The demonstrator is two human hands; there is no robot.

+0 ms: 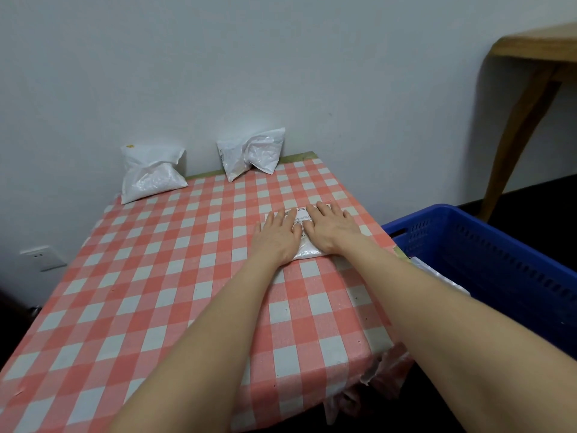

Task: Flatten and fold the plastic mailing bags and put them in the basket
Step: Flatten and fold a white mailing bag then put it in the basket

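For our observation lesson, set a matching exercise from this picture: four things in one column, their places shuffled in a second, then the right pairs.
Things:
1 blue basket
2 folded mailing bag
3 wall socket
4 left crumpled mailing bag

Places:
a pressed under the left hand and right hand
b far left corner of the table, against the wall
c right of the table
d low on the wall, left of the table

Pairs: 1-c, 2-a, 3-d, 4-b
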